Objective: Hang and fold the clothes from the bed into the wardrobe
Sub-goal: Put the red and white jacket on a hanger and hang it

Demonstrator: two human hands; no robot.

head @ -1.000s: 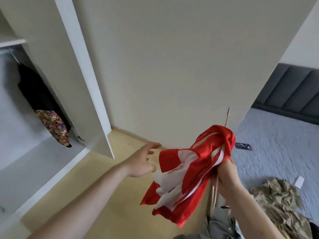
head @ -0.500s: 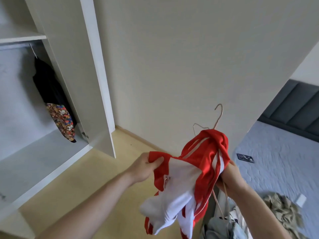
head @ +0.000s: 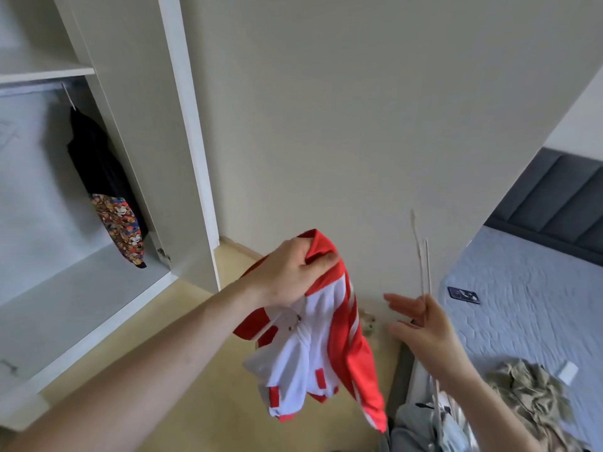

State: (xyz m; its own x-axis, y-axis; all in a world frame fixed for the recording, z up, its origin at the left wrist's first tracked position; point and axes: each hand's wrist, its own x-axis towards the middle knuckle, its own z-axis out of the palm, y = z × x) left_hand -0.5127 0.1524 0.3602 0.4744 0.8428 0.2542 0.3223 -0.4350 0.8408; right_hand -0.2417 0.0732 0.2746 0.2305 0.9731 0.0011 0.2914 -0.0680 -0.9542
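Note:
My left hand (head: 293, 275) grips a red and white jacket (head: 326, 347) by its top, and the jacket hangs down over the floor. To its right, my right hand (head: 421, 324) holds thin wire hangers (head: 424, 265) that stand upright and edge-on, its fingers stretched toward the jacket without touching it. The open wardrobe (head: 98, 305) is on the left. Inside it a black garment (head: 94, 158) and a colourful patterned one (head: 120, 226) hang from the rail. The bed (head: 522, 305) is on the right, with a crumpled khaki garment (head: 528, 396) on it.
The open wardrobe door (head: 182, 125) stands between the wardrobe and the wall. A dark phone (head: 463, 294) and a white card (head: 568, 372) lie on the bed. Grey clothes (head: 414, 425) are piled at the bed's near corner.
My left hand reached over and took the jacket, lifting it to the left. My right hand let go of the jacket and keeps only the hangers.

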